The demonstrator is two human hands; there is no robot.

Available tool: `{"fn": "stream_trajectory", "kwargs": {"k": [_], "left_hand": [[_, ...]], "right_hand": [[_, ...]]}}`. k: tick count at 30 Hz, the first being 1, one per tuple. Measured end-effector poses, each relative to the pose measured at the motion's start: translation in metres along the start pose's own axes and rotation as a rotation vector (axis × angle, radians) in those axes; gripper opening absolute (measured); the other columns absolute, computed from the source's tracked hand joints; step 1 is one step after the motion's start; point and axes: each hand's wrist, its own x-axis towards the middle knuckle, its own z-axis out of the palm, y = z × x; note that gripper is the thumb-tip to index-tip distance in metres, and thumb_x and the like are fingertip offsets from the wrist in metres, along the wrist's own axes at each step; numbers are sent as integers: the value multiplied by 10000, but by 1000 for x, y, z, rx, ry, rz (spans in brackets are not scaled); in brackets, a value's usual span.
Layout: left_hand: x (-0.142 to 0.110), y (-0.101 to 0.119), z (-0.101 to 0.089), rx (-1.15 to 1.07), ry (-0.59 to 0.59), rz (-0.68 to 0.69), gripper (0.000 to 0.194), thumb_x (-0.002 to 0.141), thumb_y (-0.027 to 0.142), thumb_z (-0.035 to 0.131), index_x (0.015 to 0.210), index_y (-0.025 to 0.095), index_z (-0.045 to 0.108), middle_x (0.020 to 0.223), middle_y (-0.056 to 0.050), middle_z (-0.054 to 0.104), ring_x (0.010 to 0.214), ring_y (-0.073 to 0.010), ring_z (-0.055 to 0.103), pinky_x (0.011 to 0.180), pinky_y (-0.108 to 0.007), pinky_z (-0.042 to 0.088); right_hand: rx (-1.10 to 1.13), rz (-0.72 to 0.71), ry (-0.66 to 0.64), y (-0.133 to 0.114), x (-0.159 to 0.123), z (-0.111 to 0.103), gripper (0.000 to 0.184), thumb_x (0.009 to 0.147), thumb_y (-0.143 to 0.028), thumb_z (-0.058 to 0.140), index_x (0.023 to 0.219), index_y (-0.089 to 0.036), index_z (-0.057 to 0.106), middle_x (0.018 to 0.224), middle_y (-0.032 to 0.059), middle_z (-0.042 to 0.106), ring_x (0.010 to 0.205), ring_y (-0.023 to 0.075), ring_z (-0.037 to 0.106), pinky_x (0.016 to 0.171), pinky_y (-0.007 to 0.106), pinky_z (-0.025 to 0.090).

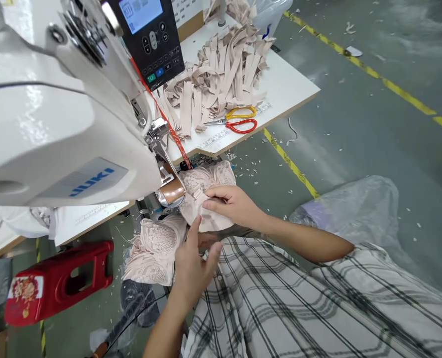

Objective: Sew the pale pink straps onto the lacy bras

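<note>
A pale pink lace bra point(215, 219) lies at the end of the sewing machine's narrow arm, below the needle area. My right hand point(236, 203) pinches it between thumb and fingers, beside a small folded strap piece point(197, 193) on the fabric. My left hand point(193, 261) is just below, thumb and index finger spread apart, with the index fingertip at the bra's lower edge. Its other fingers are partly hidden. Left of the hands hangs a stack of similar lace bras point(157, 248). The white sewing machine point(56, 124) fills the upper left.
A control panel point(146, 44) stands by the machine. On the white table point(293, 82) lie a heap of beige strap strips point(224, 69) and red-and-yellow-handled scissors point(239, 121). A red plastic stool point(60, 283) is at lower left. A clear plastic bag point(366, 209) rests on the scrap-strewn floor.
</note>
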Motion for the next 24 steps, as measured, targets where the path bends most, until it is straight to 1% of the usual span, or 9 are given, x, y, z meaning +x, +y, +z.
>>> {"fn": "stream_trajectory", "kwargs": {"k": [2,5,7,9,12,14,15,18,24], "left_hand": [[3,-3,-13,62,121,20,408,973,308,535,1363,203,483,897,-38,739,778,-177,712,640,-276,571],[13,-3,-30,146,303,211,369,954,238,533,1319,194,518,1107,-101,698,1047,-229,670,898,-393,555],[22,0,-38,166,234,365,495,938,193,519,1422,181,416,1349,-158,589,1295,-277,537,1054,-469,470],[31,1,-42,196,92,451,597,923,177,524,1482,155,317,1452,-185,502,1407,-296,418,1126,-504,399],[37,-9,-43,280,7,471,392,911,192,573,1294,150,497,1156,-133,671,1168,-256,599,1071,-480,442],[34,-20,-40,342,83,527,119,906,162,584,1022,188,596,840,-49,672,865,-200,646,891,-395,520],[31,-26,-38,374,137,579,75,899,135,586,928,203,601,733,-18,631,759,-177,625,779,-344,521],[21,-39,-35,444,311,766,159,855,67,623,877,224,615,611,26,547,635,-148,566,592,-270,444],[13,-40,-35,438,394,870,251,809,-1,636,925,222,617,591,48,517,607,-138,539,640,-290,507]], "right_hand": [[-66,-49,-57,-2,-1,-4,178,899,-322,624,782,-193,661,742,-11,581,719,130,536,683,264,426],[-116,-136,-179,-3,-1,-7,158,910,-323,612,860,-207,706,785,6,633,761,144,582,710,276,450],[-168,-224,-269,-4,-2,-7,157,917,-306,596,905,-216,724,809,10,654,764,142,600,708,276,452],[-265,-317,-341,-5,-2,-6,155,917,-282,586,906,-223,729,805,5,654,755,138,604,693,270,442],[-499,-463,-359,-4,-5,-5,181,929,-251,556,883,-226,729,795,13,657,752,150,589,673,281,407],[-643,-563,-304,-2,-8,-3,214,952,-255,524,888,-214,724,786,33,658,736,160,562,665,300,379],[-695,-603,-273,-1,-10,-2,231,964,-258,505,888,-210,718,775,39,654,721,162,544,662,308,367],[-751,-682,-224,4,-14,1,258,983,-265,469,873,-230,700,728,27,640,668,157,487,657,321,345],[-702,-780,-217,8,-14,5,216,965,-274,503,865,-260,695,735,1,659,653,149,481,675,325,378]]}}
